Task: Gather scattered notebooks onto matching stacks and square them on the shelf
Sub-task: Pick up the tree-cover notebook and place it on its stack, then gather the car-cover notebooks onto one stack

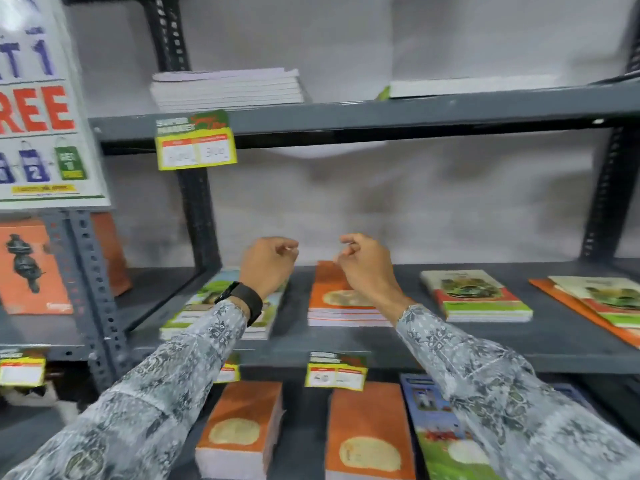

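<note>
On the middle shelf (554,344) lie several notebook piles. My left hand (268,263) hovers above a green and blue stack (194,313), fingers loosely curled, holding nothing. Over an orange stack (341,303) my right hand (363,263) hangs, also loosely curled and empty. Further right sits a green and red stack (478,296). At the far right a loose, skewed pile (599,303) mixes green and red notebooks on an orange one.
The upper shelf (381,116) carries a white-edged stack (227,88) and a flat book (467,86). Below are two orange stacks (239,427) (367,434) and a blue and green one (436,431). Price tags (195,140) hang on shelf edges. A promo poster (38,98) is at left.
</note>
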### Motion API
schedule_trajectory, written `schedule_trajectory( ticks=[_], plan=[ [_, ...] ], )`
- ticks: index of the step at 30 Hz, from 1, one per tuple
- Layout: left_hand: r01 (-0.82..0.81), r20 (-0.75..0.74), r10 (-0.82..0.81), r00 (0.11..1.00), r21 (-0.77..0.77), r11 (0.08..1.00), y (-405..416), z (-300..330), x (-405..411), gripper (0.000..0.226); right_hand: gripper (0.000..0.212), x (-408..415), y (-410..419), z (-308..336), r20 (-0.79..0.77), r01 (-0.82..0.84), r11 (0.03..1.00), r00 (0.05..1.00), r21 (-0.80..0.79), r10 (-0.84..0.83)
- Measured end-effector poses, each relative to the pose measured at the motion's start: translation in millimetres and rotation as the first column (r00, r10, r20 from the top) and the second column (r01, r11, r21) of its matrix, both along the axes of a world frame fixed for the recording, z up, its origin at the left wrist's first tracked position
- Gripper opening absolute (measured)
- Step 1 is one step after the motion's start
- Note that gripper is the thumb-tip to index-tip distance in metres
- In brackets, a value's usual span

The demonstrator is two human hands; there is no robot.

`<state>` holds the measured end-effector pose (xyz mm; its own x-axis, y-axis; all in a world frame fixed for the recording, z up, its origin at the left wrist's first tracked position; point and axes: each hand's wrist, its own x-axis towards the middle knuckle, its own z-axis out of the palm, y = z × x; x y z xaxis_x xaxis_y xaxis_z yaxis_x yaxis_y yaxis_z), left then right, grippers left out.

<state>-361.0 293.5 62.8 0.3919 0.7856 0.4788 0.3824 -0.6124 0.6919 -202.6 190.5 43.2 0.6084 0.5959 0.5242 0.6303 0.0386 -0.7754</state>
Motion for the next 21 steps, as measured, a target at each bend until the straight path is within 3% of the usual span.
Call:
schedule_trajectory(
  ticks=[9, 16, 21],
  plan=[
    [0.414, -0.001, -0.417, 0.909, -0.106, 0.904, -176.1, -6.4, 234.8, 0.02, 0.033, 192.8, -201.2, 2.2, -0.02, 0.274, 0.961, 0.961, -0.019, -0.275],
    [0.484, -0.036, -0.515, 0.856, -0.291, 0.825, -270.3, -33.2, 359.1, 0.011, 0.022, 311.0, -318.8, -5.4, -0.014, 0.443, 0.869, 0.89, -0.222, -0.457],
    [0.407, -0.185, -0.506, 0.843, -0.395, 0.824, -302.1, -50.7, 411.8, 0.035, 0.017, 367.0, -358.3, -21.2, 0.115, 0.524, 0.66, 0.822, -0.538, -0.558]
  ],
)
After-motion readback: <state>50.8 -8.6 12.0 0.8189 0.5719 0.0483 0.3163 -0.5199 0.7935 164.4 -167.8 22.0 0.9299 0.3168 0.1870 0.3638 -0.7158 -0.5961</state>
